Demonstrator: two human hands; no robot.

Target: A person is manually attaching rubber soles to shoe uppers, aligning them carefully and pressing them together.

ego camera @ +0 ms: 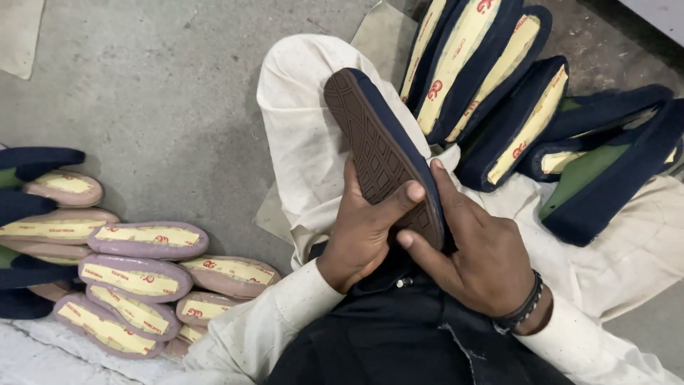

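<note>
A dark blue shoe (381, 153) is held up over the lap, with its brown ridged sole turned to the camera. Its heel end is pinched by both hands, and its toe end points up and away.

The left hand (363, 235) is wrapped around the left side of the shoe. Its thumb is laid flat across the sole, so the grip is pressed tight on the shoe. The right hand (477, 253) is closed on the right edge — its fingers are pushed against the blue side and its thumb is tucked under the heel. A black band (524, 310) is worn on the right wrist.

The legs are covered by cream cloth (306, 135), and the grey floor (157, 93) is seen around them.

On the right, a row of blue shoes (513, 107) with yellow insides is leaned together, just beside the knee. On the left, a heap of purple soles (135, 278) with yellow tops is piled on the floor — well apart from the hands. More blue shoes (32, 164) are seen at the far left edge.
</note>
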